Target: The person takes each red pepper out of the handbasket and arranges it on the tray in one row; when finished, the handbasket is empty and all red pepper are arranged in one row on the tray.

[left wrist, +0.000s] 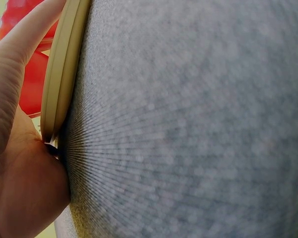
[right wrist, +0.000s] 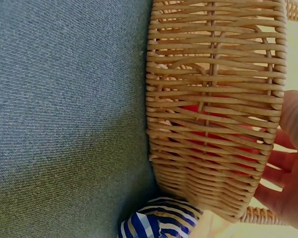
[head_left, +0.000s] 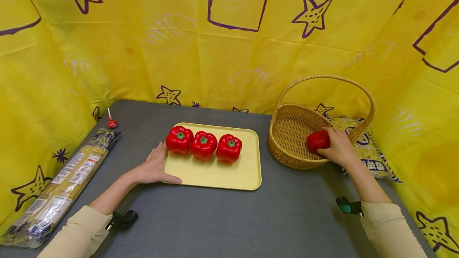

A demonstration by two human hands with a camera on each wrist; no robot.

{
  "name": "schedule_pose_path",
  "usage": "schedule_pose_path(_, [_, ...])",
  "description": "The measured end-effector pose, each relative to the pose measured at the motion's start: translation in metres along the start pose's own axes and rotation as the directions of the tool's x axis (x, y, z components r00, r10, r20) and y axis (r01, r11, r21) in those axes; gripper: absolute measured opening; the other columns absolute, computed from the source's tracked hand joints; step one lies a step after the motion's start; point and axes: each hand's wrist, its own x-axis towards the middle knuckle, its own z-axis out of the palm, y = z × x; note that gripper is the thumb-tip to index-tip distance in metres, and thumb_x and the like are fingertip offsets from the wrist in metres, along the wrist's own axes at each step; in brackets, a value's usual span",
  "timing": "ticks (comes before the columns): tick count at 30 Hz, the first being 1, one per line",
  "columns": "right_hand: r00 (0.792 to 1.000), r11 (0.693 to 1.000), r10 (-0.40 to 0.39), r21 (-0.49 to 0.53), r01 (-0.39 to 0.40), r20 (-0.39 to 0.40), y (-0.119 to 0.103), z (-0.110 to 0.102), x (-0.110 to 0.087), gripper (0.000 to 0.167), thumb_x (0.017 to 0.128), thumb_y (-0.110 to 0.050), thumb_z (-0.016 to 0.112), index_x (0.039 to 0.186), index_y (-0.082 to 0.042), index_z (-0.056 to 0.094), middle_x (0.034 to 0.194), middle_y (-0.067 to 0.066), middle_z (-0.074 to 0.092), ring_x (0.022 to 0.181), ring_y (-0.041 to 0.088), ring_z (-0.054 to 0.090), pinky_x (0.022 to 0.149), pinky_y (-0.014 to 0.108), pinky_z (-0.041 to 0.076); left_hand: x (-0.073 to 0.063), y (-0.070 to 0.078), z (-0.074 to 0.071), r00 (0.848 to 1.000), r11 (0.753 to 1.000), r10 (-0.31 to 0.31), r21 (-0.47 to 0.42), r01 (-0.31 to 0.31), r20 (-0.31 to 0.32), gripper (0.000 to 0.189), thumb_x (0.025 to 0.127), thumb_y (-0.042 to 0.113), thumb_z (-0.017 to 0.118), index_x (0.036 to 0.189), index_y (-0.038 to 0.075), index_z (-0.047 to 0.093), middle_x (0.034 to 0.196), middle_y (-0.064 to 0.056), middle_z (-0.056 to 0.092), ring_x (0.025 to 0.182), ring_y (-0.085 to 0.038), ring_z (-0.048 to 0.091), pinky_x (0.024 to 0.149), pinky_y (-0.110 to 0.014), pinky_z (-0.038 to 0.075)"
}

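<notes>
On the yellow tray (head_left: 215,176), three red bell peppers with green stems stand in a row: left (head_left: 179,146), middle (head_left: 203,150) and right (head_left: 229,152). My left hand (head_left: 152,168) rests against the tray's left end, fingers extended along the side and thumb at the near corner. To the right is a wicker basket (head_left: 287,156) with a tall handle. My right hand (head_left: 338,146) reaches over its right rim and grips a red bell pepper (head_left: 317,141) inside. In the right wrist view, the red (right wrist: 218,141) shows through the weave; the fingertips are partly hidden.
A long clear pack of dry noodles (head_left: 68,178) lies along the left edge, with a red lollipop (head_left: 112,124) beyond it. Behind the basket on the right lies a printed food bag (head_left: 373,154). Yellow patterned cloth (head_left: 222,51) surrounds the grey table (head_left: 229,222).
</notes>
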Motion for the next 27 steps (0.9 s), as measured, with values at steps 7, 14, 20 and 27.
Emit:
schedule_pose_path(7, [0.999,1.000,0.013,0.010,-0.014,0.046,0.003,-0.001,0.002,0.076,0.075,-0.009,0.079,0.134,0.017,0.039,0.129,0.040,0.041,0.119,0.057,0.034,0.093,0.069,0.034,0.000,0.001,0.000,1.000,1.000,0.005,0.000,-0.005,-0.002,0.132,0.066,0.052,0.085,0.154,-0.001,0.001,0.157,-0.030,0.003,0.142,-0.052,-0.005,0.109,-0.068,-0.002])
schedule_pose_path(14, [0.997,1.000,0.016,0.000,-0.016,0.074,0.007,-0.002,0.006,0.078,0.073,-0.007,0.081,0.133,0.019,0.038,0.128,0.042,0.040,0.117,0.059,0.034,0.095,0.069,0.032,0.001,0.000,0.001,1.000,1.000,0.009,-0.001,-0.009,-0.006,0.132,0.066,0.052,0.085,0.154,-0.001,0.002,0.157,-0.030,0.004,0.142,-0.052,-0.005,0.109,-0.068,-0.002])
schedule_pose_path(20, [0.995,1.000,0.027,-0.018,-0.025,0.098,0.010,-0.004,0.008,0.078,0.072,-0.006,0.080,0.132,0.021,0.037,0.128,0.044,0.040,0.116,0.060,0.035,0.096,0.069,0.031,0.001,-0.001,0.001,1.000,1.000,0.011,-0.003,-0.011,-0.007,0.132,0.066,0.052,0.085,0.154,-0.001,0.002,0.157,-0.030,0.004,0.142,-0.052,-0.004,0.109,-0.069,-0.002])
schedule_pose_path(27, [0.996,0.999,0.020,-0.034,-0.017,0.089,0.011,-0.004,0.009,0.074,0.073,-0.005,0.079,0.130,0.021,0.039,0.125,0.044,0.043,0.114,0.060,0.038,0.096,0.067,0.031,0.000,0.000,0.001,1.000,1.000,0.004,0.001,-0.004,0.000,0.132,0.067,0.052,0.085,0.154,-0.001,0.001,0.157,-0.030,0.004,0.142,-0.052,-0.005,0.109,-0.068,-0.002])
